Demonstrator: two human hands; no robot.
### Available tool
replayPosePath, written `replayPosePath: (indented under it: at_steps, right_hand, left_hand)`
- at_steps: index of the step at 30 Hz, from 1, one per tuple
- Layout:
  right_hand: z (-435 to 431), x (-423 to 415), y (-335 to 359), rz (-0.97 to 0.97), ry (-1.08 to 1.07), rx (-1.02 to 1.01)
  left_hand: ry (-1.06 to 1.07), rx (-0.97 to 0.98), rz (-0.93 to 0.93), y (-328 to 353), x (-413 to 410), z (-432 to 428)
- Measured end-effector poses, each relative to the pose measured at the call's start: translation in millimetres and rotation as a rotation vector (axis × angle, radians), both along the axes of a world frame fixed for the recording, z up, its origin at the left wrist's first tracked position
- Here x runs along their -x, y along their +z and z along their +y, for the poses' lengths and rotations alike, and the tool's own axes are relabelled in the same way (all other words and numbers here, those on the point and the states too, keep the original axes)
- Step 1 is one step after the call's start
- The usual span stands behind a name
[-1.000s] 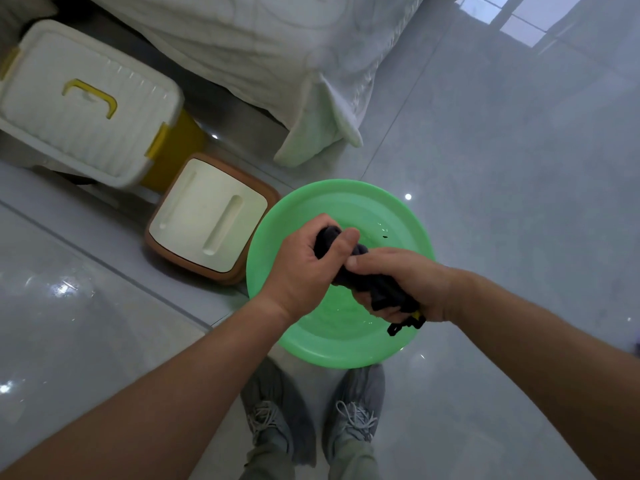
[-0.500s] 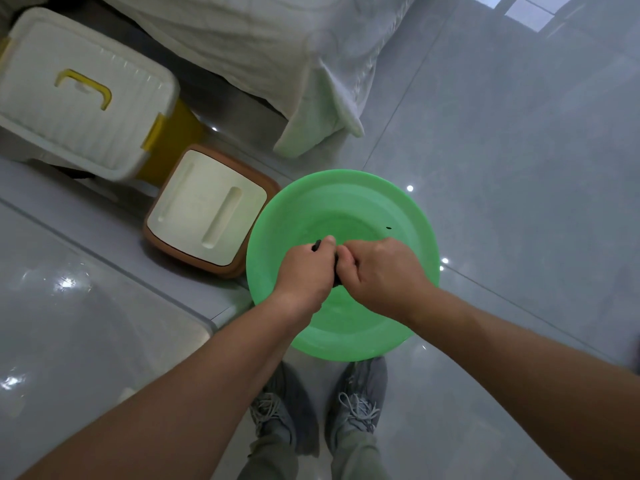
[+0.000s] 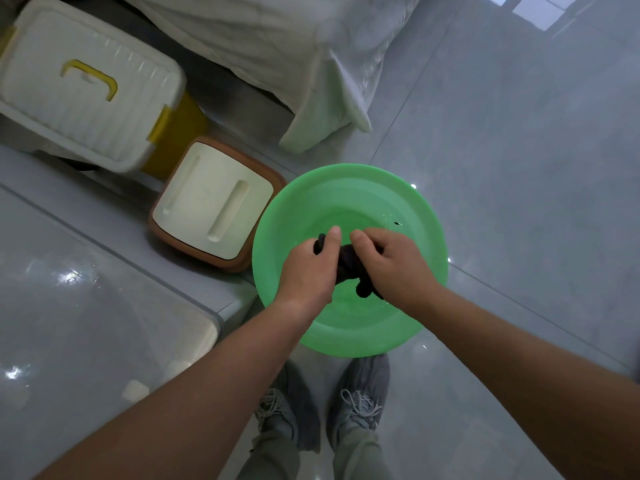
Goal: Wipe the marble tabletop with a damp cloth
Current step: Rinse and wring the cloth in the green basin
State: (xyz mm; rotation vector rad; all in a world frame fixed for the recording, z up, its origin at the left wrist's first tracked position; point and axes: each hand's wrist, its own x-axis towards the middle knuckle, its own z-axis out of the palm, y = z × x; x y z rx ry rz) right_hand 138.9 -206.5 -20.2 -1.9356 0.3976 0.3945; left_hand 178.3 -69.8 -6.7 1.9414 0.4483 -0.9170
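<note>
Head view, cloth: a dark cloth (image 3: pixel 349 268), bunched, is held above the green basin (image 3: pixel 426 271) on the floor.
Left hand (image 3: pixel 308 271): fingers curled round the cloth.
Right hand (image 3: pixel 394 265): fingers curled round it too.
Desk (image 3: pixel 86 306): glossy corner seen at left.

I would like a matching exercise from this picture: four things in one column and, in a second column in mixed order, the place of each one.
Column one:
1. dark cloth
2. green basin
3. white box with yellow handle
4. grey shoes

Column two:
A. bottom of the view, nearest the person
B. gripped between the left hand and the right hand
C. round, directly beneath the cloth
D. top left of the view

Pairs: 1-B, 2-C, 3-D, 4-A.
</note>
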Motion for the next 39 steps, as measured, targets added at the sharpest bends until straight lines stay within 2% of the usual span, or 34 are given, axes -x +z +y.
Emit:
replayPosePath:
  at_steps: [2,5,7,9,11,13,16,19,23,26,31,34,39]
  right_hand:
    - [-2,-3,7,0.145,-0.128,-0.223]
    - [-2,-2,10,0.280,-0.199,-0.407]
    - [-1,0,12,0.318,-0.255,-0.490]
    - [1,0,14,0.370,-0.319,-0.565]
    - [2,-2,18,0.450,-0.353,-0.592]
    - [6,-4,22,0.551,-0.394,-0.553]
    - [17,-9,24,0.655,-0.521,-0.537]
    - [26,-13,23,0.625,-0.550,-0.498]
    - [33,-18,22,0.510,-0.535,-0.404]
    - [36,-18,19,0.330,-0.459,-0.266]
    - [38,-4,9,0.037,-0.304,-0.040]
    - [34,6,1,-0.063,-0.219,0.095]
    - [27,12,-10,-0.240,-0.050,0.254]
  left_hand:
    - [-0.005,0.000,-0.059,-1,-2,4]
    - [-0.018,0.009,-0.178,-8,2,12]
    - [-0.092,0.057,-0.361,-8,8,21]
    - [-0.268,0.075,-0.553,-6,10,30]
    - [-0.414,0.065,-0.597,-7,11,37]
    - [-0.470,0.014,-0.574,-8,11,37]
    - [-0.368,0.004,-0.587,-8,12,28]
    - [-0.255,-0.038,-0.594,-7,9,16]
    - [-0.101,-0.002,-0.457,-2,8,6]
    - [0.066,0.039,-0.353,3,9,0]
    - [0.333,0.112,0.016,5,15,-9]
    - [0.371,0.146,0.191,7,18,-10]
    - [0.359,0.161,0.349,3,19,-10]
